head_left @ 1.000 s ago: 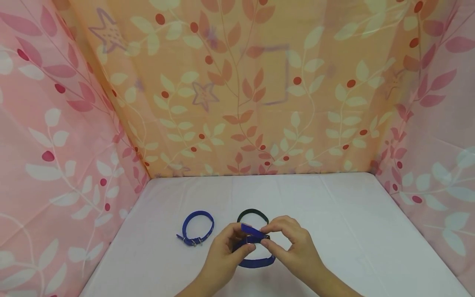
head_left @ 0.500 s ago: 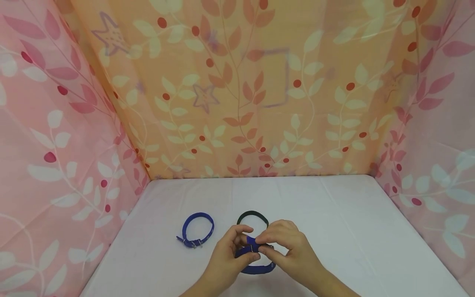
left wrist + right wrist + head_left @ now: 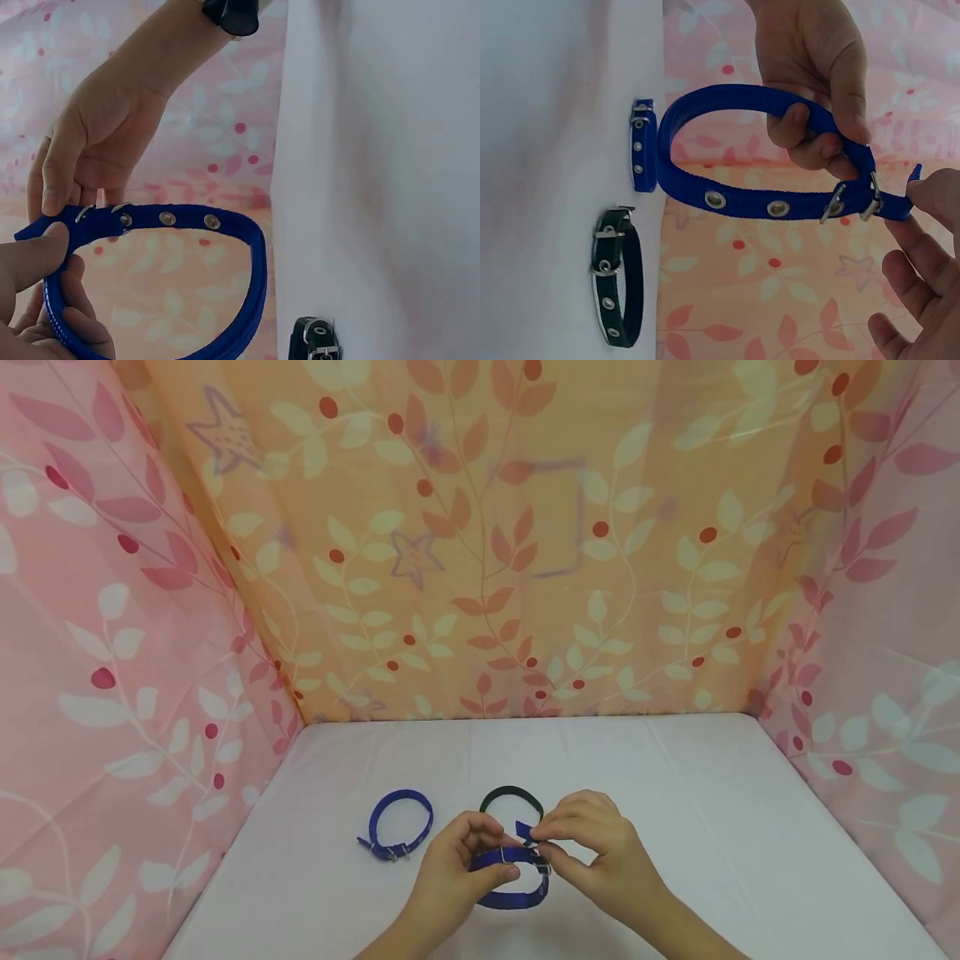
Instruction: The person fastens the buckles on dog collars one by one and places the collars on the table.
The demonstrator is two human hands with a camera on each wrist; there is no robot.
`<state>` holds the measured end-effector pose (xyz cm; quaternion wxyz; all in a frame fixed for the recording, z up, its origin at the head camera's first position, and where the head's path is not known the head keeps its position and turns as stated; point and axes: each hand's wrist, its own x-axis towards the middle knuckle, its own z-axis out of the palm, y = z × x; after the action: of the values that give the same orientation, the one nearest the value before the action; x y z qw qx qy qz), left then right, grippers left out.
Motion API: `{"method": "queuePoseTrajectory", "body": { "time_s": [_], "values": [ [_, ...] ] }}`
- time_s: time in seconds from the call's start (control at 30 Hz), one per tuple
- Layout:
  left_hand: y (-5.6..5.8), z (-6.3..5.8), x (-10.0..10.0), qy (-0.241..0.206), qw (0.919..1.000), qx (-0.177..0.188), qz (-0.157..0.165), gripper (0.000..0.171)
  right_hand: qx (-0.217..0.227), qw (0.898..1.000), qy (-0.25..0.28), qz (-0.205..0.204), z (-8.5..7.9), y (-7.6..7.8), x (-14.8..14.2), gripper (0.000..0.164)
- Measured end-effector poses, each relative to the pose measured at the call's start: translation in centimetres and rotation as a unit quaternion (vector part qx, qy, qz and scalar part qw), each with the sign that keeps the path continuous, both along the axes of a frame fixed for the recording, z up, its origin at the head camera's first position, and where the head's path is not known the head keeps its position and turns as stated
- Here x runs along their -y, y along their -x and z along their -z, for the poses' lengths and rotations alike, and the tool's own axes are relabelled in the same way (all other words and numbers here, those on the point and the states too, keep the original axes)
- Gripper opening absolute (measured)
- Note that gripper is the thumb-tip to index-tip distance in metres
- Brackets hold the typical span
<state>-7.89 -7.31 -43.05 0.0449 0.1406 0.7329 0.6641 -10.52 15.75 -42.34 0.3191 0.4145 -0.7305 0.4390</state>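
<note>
A blue collar (image 3: 513, 902) with metal eyelets and a buckle is held up above the white table as a loop. My left hand (image 3: 453, 868) grips its band, thumb in front and fingers behind. The strap's free end is pinched by my right hand (image 3: 600, 843) between thumb and index finger. In the right wrist view that end passes through the metal buckle (image 3: 871, 196), and the other fingers of my right hand (image 3: 922, 277) stay off the collar. In the left wrist view, eyelets (image 3: 167, 218) show along the band.
A second blue collar (image 3: 401, 791), buckled into a ring, lies on the table (image 3: 315, 810) to the left. A dark green collar (image 3: 510, 790) sits behind my hands, partly covered by them. Floral curtains (image 3: 480, 568) enclose the back and sides.
The strap's free end, folded leftward over the buckle half a second ago, now stands up farther right in my right fingers. My right hand has shifted slightly up and right; the left still grips the band.
</note>
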Motion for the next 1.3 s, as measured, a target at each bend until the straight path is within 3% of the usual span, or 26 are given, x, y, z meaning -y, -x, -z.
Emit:
{"method": "queuePoseTrajectory", "body": {
  "time_s": [0.17, 0.47, 0.73, 1.07, 1.2, 1.3],
  "values": [
    [0.1, -0.2, 0.1, -0.01, 0.9995, 0.002, -0.03, 0.035, -0.009, 1.0, -0.002, -0.003, -0.3, 0.2, -0.3, 0.044],
    [0.0, -0.1, 0.2, -0.036, 0.9987, -0.002, -0.035, 0.03, -0.009, 0.999, -0.032, 0.0, 0.1, 0.2, -0.2, 0.041],
    [-0.1, -0.1, 0.2, -0.003, 0.998, -0.051, -0.037, 0.026, -0.005, 0.998, -0.066, 0.007, 0.3, 0.1, -0.1, 0.038],
    [0.0, 0.7, 0.0, 0.016, 0.9899, -0.137, -0.035, 0.024, -0.052, 0.997, -0.058, 0.003, 0.7, 0.2, 0.5, 0.034],
    [0.0, 0.6, 0.0, 0.024, 0.9901, -0.137, -0.021, 0.023, -0.037, 0.998, -0.054, 0.008, 0.8, -0.1, 0.6, 0.032],
    [0.0, 0.2, 0.3, 0.013, 0.9923, -0.122, -0.011, 0.022, 0.006, 0.998, -0.064, 0.024, 0.7, -0.2, 0.2, 0.035]
  ]
}}
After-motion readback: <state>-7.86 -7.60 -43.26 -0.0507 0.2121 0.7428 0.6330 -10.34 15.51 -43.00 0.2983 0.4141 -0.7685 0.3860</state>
